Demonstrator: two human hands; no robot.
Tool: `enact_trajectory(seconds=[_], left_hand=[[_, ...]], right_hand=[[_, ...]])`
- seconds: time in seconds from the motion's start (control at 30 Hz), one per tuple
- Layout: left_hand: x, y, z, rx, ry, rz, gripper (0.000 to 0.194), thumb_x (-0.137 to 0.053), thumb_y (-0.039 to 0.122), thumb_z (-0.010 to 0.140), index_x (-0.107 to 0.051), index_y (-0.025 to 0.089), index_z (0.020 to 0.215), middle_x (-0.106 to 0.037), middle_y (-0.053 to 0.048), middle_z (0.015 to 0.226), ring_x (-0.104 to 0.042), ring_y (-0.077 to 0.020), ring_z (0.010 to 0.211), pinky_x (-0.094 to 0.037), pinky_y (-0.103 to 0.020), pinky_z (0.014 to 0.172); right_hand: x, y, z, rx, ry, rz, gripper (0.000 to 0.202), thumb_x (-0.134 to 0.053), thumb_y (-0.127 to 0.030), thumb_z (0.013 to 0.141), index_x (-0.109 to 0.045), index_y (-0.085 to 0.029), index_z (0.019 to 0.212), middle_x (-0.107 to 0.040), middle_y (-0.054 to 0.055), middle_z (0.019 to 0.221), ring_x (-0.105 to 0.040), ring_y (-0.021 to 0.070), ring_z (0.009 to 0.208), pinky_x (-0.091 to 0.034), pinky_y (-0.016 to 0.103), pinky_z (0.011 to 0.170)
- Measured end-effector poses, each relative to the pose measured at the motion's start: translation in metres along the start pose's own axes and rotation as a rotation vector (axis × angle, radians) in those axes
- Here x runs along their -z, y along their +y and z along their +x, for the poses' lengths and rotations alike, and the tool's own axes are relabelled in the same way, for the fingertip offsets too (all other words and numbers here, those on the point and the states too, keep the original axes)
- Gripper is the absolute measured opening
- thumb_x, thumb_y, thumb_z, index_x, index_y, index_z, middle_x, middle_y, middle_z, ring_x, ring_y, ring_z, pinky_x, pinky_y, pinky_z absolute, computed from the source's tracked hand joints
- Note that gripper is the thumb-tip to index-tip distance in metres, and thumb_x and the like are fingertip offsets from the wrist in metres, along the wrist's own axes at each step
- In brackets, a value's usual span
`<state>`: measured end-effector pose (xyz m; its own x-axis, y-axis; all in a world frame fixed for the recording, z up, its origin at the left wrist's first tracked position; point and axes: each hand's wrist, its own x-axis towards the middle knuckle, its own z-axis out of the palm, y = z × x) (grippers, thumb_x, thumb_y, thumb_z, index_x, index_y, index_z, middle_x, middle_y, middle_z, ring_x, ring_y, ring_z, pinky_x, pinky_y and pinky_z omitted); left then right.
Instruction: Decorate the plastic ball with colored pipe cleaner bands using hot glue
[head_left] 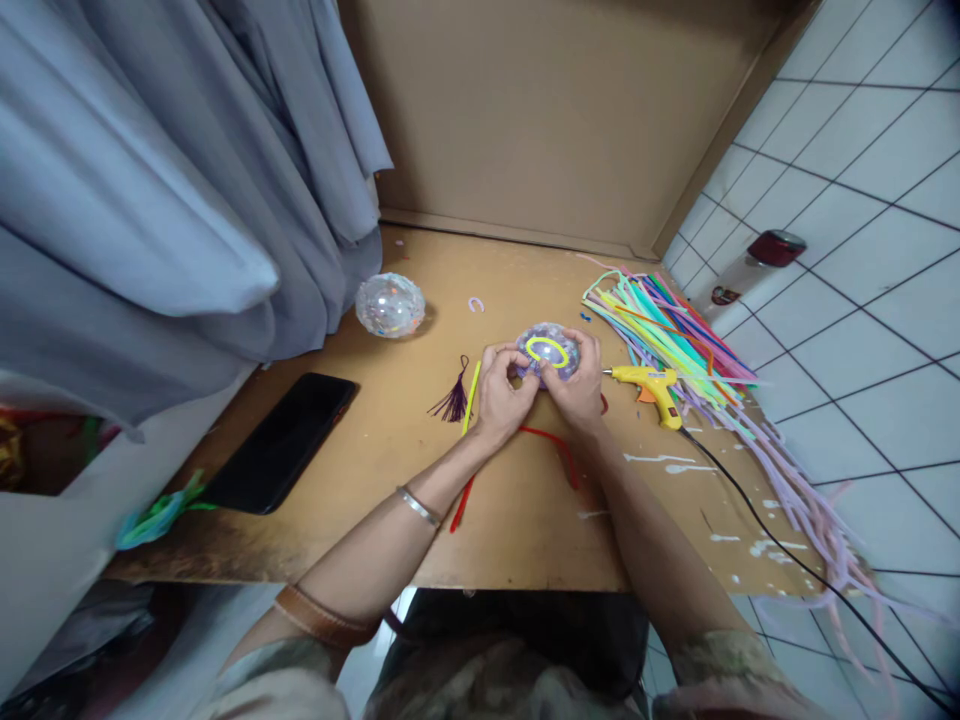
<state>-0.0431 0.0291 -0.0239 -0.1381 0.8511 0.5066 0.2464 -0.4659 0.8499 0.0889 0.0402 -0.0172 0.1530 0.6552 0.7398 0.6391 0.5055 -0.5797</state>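
A round, see-through ball with a purplish covering (549, 353) sits between my hands over the middle of the table. On its top lies a yellow pipe cleaner ring (564, 346). My left hand (504, 392) grips the ball from the left, thumb and forefinger bent at the ring's near edge. From the right, my right hand (576, 388) wraps the ball, its thumb on the near side. A dark purple tassel (453, 400) and a straight yellow pipe cleaner (472, 395) lie left of my left hand. Red pipe cleaners (566, 458) rest beneath my forearms.
A yellow glue gun (652, 385) with a black cord lies close to my right hand. Behind it is a pile of coloured pipe cleaners (667, 325). Another clear ball (390, 305) and a black phone (281, 440) are on the left, near a grey curtain (300, 180).
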Motion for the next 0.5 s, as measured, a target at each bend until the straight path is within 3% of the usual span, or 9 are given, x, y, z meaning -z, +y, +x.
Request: enact_trajectory(seconds=[0.2, 0.5], left_hand=[[0.0023, -0.0031, 0.0027, 0.09, 0.025, -0.058, 0.01, -0.06, 0.01, 0.081, -0.062, 0.019, 0.083, -0.063, -0.004, 0.098, -0.064, -0.0148, 0.09, -0.055, -0.027, 0.079], [0.0004, -0.0061, 0.0054, 0.174, 0.009, -0.139, 0.007, -0.068, 0.021, 0.081, -0.064, 0.018, 0.085, -0.064, -0.005, 0.098, -0.064, -0.0142, 0.086, -0.056, -0.028, 0.08]], right_hand=[[0.0009, -0.0018, 0.0003, -0.002, -0.016, 0.028, 0.041, -0.065, -0.033, 0.076, -0.054, -0.023, 0.115, -0.061, 0.011, 0.115, -0.059, 0.0288, 0.11, -0.051, 0.05, 0.098], [0.0006, -0.0009, 0.0003, -0.025, -0.015, 0.044, 0.042, -0.067, -0.033, 0.075, -0.055, -0.023, 0.114, -0.061, 0.011, 0.115, -0.059, 0.0294, 0.11, -0.051, 0.052, 0.099]])
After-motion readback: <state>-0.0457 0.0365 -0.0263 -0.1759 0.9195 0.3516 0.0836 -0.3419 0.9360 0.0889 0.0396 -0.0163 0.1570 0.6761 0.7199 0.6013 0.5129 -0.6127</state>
